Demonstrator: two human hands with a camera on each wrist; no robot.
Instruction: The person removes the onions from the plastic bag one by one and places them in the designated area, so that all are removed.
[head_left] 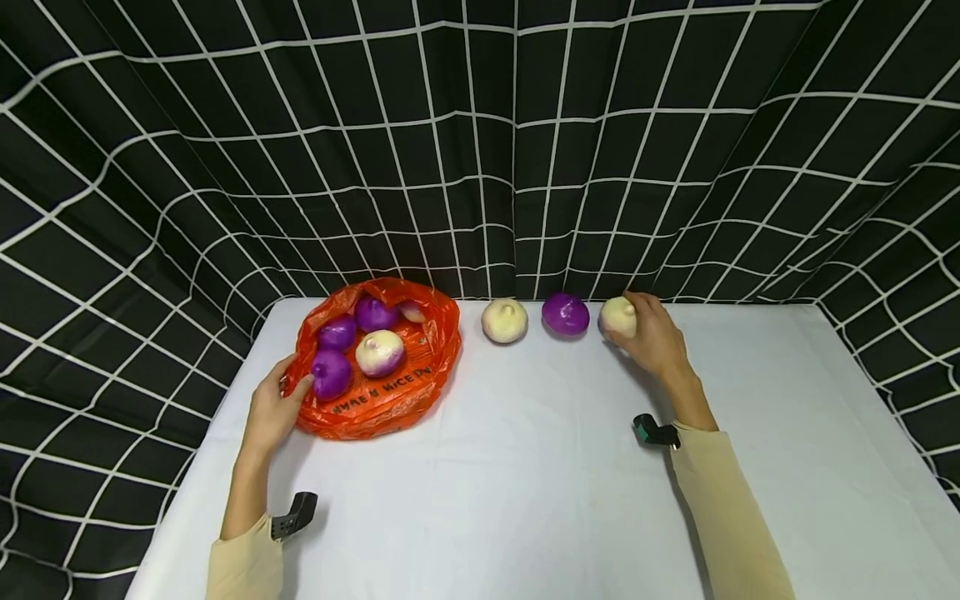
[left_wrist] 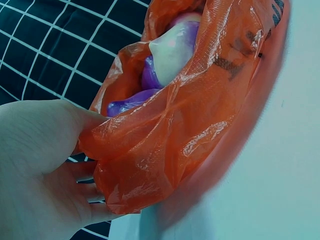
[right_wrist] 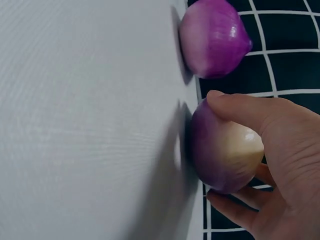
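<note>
At the row's right end, my right hand [head_left: 654, 337] grips a cream-and-purple onion [head_left: 618, 317]. In the right wrist view, the thumb and fingers curl round that onion [right_wrist: 225, 150], low against the white tabletop. My left hand [head_left: 273, 402] pinches the left rim of a red plastic bag [head_left: 390, 408], its thumb over the edge. Several purple onions [head_left: 332, 374] and a cream-and-purple onion [head_left: 379, 353] lie inside the bag. Another pale one is partly hidden by the bag's far wall. The left wrist view shows the bag's side [left_wrist: 150, 145] bunched at the fingers.
Between the bag and my right hand stand a cream onion [head_left: 504, 321] and a purple onion [head_left: 566, 315], in line along the table's back edge. A black cloth with a white grid [head_left: 517, 150] hangs behind. The white tabletop [head_left: 480, 500] stretches in front.
</note>
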